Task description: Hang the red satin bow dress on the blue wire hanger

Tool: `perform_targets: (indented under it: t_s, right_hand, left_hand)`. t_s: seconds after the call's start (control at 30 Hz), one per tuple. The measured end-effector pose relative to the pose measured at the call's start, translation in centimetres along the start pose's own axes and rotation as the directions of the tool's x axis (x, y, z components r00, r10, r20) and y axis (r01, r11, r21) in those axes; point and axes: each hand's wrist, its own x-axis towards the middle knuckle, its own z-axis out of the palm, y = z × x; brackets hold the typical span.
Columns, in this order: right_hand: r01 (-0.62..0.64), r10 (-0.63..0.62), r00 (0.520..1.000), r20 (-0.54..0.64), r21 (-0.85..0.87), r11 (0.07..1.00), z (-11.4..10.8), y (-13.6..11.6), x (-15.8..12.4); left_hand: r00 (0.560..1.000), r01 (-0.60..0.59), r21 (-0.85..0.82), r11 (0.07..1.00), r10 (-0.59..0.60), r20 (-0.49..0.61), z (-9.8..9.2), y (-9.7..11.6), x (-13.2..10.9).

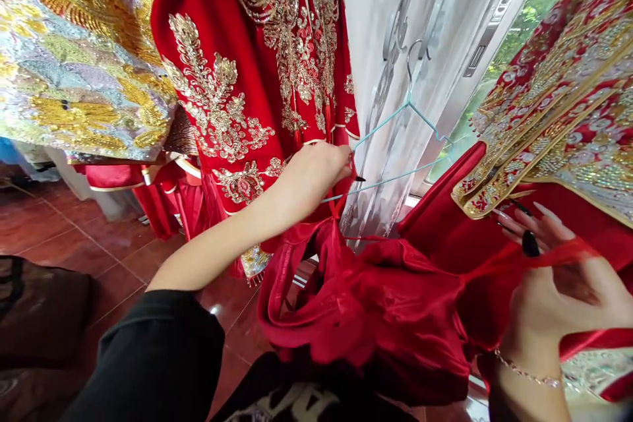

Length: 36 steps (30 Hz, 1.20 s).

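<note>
My left hand (321,168) is closed at the left end of a thin light-blue wire hanger (386,120), with a narrow red ribbon loop (337,208) at its fingers. From that loop hangs a shiny red satin skirt (356,303), its gathered waistband sagging and the cloth bunched over my lap. My right hand (558,277) has a second sheer red ribbon (499,267), hooked across the thumb and palm and drawn taut from the skirt's right side. The right fingers are partly spread, close to the hem of an embroidered jacket. The hanger's lower bar runs free toward the right.
A red jacket with gold embroidery (222,72) hangs behind my left hand. At the left is a sequined white-and-gold garment (89,79); another embroidered red jacket (558,112) hangs at the right. White curtains (376,26) stand behind. A dark brown bag (44,310) rests on the red-tiled floor (119,283).
</note>
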Motion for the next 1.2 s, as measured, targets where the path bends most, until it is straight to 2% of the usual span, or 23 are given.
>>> perform_targets:
  t_s: [0.07,0.1,0.2,0.27,0.3,0.4,0.47,0.53,0.6,0.7,0.77,0.9,0.97,1.07,1.13,1.17,1.2]
  right_hand:
    - [0.124,-0.126,0.992,0.011,0.088,0.988,0.1,0.6,0.5]
    - [0.159,-0.165,0.985,0.046,0.106,0.982,0.0,1.0,0.8]
    - [0.142,-0.152,0.973,0.173,0.069,0.987,0.0,2.5,2.4]
    - [0.075,-0.094,0.974,0.208,0.096,0.992,0.6,3.4,4.1]
    - [0.039,-0.065,0.976,0.206,0.128,0.991,1.0,3.8,5.0]
    - [-0.045,0.010,0.981,0.195,0.177,0.983,2.6,4.8,7.9]
    - [-0.104,0.060,0.960,0.273,0.150,0.983,3.5,5.3,9.5]
    - [-0.176,0.122,0.906,0.405,0.101,0.979,3.9,5.7,10.9]
    - [-0.229,0.181,0.856,0.485,0.040,0.973,3.8,6.0,11.9]
    - [-0.251,0.220,0.840,0.496,-0.003,0.968,3.2,6.1,12.9]
    - [-0.264,0.220,0.814,0.538,0.004,0.965,3.0,5.8,13.2]
    - [-0.257,0.211,0.691,0.692,-0.037,0.966,4.7,3.6,14.1]
    - [-0.218,0.259,0.630,0.732,-0.154,0.964,6.2,2.1,15.1]
    - [-0.091,0.344,0.545,0.765,-0.354,0.931,7.5,0.5,16.8]
    - [0.016,0.274,0.548,0.790,-0.338,0.941,7.0,0.1,16.6]
    - [0.070,0.191,0.578,0.793,-0.281,0.957,6.5,0.3,15.8]
    - [0.121,0.081,0.647,0.758,-0.207,0.971,5.7,0.6,14.6]
  left_hand:
    - [0.989,0.070,-0.115,0.991,-0.055,0.135,-0.1,-1.2,1.7]
    - [0.970,0.129,-0.160,0.979,-0.091,0.226,-0.4,-1.8,2.5]
    - [0.870,0.291,-0.180,0.940,-0.182,0.459,-2.0,-4.2,4.6]
    - [0.833,0.311,-0.126,0.942,-0.207,0.513,-3.3,-5.9,5.6]
    - [0.838,0.305,-0.105,0.946,-0.215,0.501,-3.8,-6.7,6.1]
    - [0.903,0.301,-0.138,0.944,-0.235,0.359,-4.2,-9.0,6.8]
    - [0.931,0.308,-0.190,0.932,-0.254,0.264,-3.6,-10.0,6.9]
    - [0.942,0.313,-0.227,0.922,-0.271,0.196,-2.6,-10.6,7.0]
    - [0.946,0.319,-0.260,0.911,-0.292,0.140,-1.7,-11.0,7.2]
    - [0.948,0.319,-0.297,0.900,-0.306,0.091,-1.0,-11.2,7.5]
    - [0.951,0.309,-0.300,0.902,-0.301,0.076,-0.6,-11.4,7.7]
    - [0.960,0.275,-0.323,0.906,-0.278,0.037,0.2,-11.9,7.9]
    - [0.963,0.260,-0.321,0.911,-0.269,0.017,0.7,-12.3,8.0]
    - [0.975,0.208,-0.268,0.940,-0.221,-0.017,1.2,-12.7,7.3]
    - [0.976,0.108,-0.193,0.975,-0.141,-0.165,1.7,-13.0,5.6]
    - [0.958,0.047,-0.142,0.989,-0.085,-0.273,1.9,-13.1,4.2]
    - [0.922,-0.009,-0.081,0.997,-0.023,-0.386,2.2,-13.3,2.5]
